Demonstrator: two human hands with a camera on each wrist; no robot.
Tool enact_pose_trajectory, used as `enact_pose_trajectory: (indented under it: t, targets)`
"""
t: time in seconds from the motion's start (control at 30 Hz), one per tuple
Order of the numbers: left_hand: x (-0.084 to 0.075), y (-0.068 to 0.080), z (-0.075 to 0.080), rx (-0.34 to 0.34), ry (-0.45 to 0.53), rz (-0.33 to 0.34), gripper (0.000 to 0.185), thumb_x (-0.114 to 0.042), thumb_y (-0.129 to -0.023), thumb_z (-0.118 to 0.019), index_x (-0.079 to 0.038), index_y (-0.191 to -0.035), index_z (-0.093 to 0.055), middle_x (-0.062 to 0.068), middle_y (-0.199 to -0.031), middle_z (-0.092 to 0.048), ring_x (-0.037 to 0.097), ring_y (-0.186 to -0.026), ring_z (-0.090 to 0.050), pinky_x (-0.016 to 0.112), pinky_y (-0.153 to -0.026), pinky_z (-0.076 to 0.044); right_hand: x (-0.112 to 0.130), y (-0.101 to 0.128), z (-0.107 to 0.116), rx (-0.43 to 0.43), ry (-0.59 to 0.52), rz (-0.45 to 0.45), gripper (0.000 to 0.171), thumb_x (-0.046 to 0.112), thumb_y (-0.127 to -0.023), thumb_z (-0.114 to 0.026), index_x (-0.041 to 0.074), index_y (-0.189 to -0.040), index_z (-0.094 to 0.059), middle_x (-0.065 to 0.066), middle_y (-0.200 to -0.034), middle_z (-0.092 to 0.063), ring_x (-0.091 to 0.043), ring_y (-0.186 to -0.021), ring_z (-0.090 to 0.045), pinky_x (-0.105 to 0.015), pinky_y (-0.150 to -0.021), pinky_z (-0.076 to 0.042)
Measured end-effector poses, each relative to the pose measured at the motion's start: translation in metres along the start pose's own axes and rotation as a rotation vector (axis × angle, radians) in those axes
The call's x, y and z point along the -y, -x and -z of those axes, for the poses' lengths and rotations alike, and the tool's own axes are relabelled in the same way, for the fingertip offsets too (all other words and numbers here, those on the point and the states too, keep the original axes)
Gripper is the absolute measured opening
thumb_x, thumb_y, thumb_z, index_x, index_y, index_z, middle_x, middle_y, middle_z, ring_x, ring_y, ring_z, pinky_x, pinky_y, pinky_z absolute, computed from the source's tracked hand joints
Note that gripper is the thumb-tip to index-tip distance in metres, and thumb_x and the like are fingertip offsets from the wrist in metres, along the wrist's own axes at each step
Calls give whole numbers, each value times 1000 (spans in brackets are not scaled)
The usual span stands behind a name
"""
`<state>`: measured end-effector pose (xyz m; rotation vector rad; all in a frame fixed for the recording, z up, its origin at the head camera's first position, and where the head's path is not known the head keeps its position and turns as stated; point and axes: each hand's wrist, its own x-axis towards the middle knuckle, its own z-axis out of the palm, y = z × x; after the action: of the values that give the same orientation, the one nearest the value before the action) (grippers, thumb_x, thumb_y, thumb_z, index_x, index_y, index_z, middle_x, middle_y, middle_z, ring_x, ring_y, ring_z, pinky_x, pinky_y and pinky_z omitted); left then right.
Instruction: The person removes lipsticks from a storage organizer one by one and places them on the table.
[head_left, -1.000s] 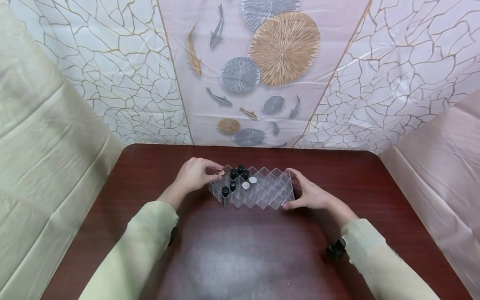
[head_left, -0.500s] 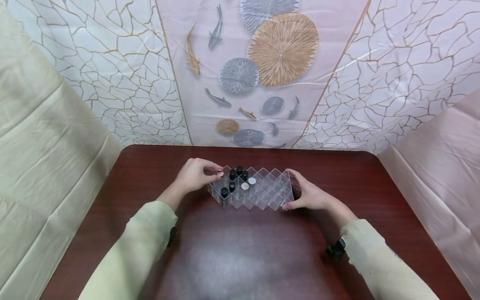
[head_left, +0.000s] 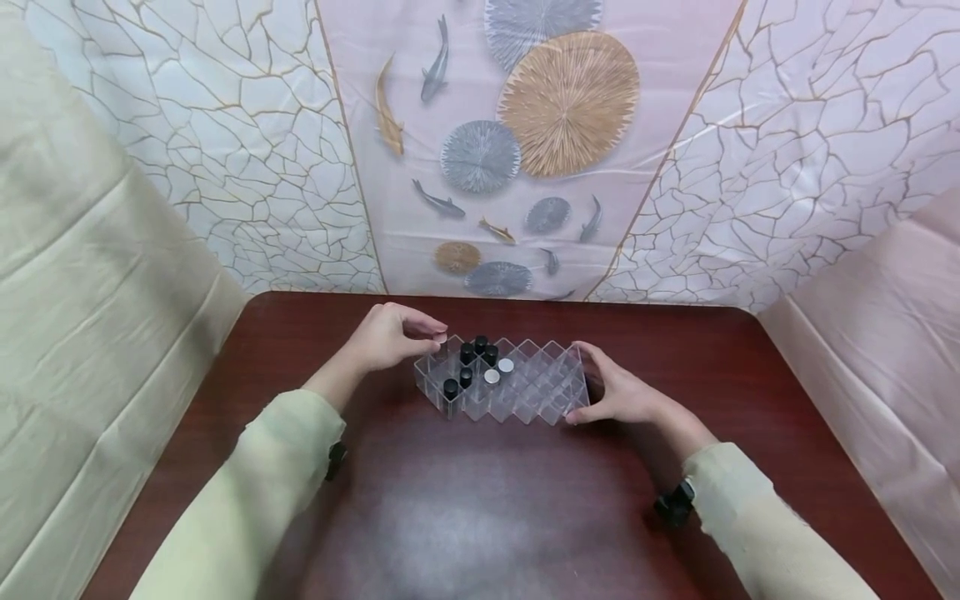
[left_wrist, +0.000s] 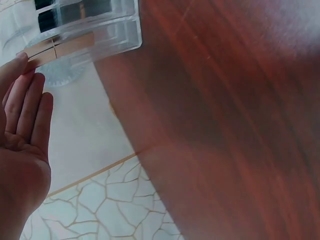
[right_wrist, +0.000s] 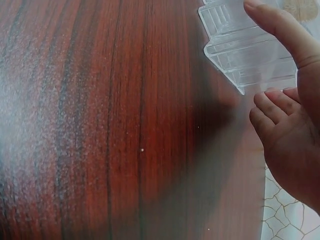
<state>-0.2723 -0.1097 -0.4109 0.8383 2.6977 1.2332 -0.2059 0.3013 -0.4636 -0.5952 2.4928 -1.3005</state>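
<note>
A person sits at a dark red wooden worktop (head_left: 480, 517), both arms in pale green sleeves reaching forward. Near the far middle of the worktop stands a clear plastic organiser (head_left: 525, 392) made of diamond-shaped cells in rows. Five black-capped vials (head_left: 467, 363) and two silver-capped vials (head_left: 498, 371) stand upright in the cells at its left end; the cells to the right look empty.

The left hand (head_left: 386, 337) is at the organiser's far left corner, its fingers (left_wrist: 30, 100) straight and lying close together, the fingertips meeting the thumb just at the rim — whether they touch the plastic cannot be told for sure. The right hand (head_left: 622, 392) cups the organiser's right end, thumb along the near corner and fingers (right_wrist: 272, 107) lightly curled round the far side, touching or very nearly touching the wall.

The step in hand seems to be steadying or positioning the organiser between both hands. Any next move would call for even pressure from both ends — the light plastic could skid on the smooth wood or tip the upright vials.

Behind the worktop hangs a printed cloth (head_left: 525, 142) with fish and round leaf shapes.
</note>
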Motion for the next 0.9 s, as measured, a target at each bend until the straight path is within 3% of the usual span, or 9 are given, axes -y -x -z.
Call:
enact_pose_trajectory:
  t: [0.17,0.5,0.9]
  targets:
    - [-6,-3,10,23,24,1,26,-16,-91,-87,-11,-117,-84,-5,-102,-83,11,-101,-79,31,-90,-60,0,1,0,3,-7,1,119,8,-80,-95,-9,-162,-11,-33,-165,-28,-51,-151,-38,-65,-120,-29]
    - [-19,-6,34,55,114,-6,29,-11,-91,-86,-5,-119,-82,4,-106,-83,19,-103,-79,34,-94,-60,-1,1,1,-12,30,6,120,10,-78,-97,-7,-163,-14,-32,-166,-29,-50,-150,-40,-64,-121,-28]
    - [-28,-7,46,99,175,9,30,-10,-91,-86,-3,-120,-81,8,-110,-82,22,-104,-79,32,-93,-60,0,1,0,-5,16,-2,120,10,-78,-97,-8,-162,-14,-33,-165,-31,-50,-151,-39,-63,-121,-28]
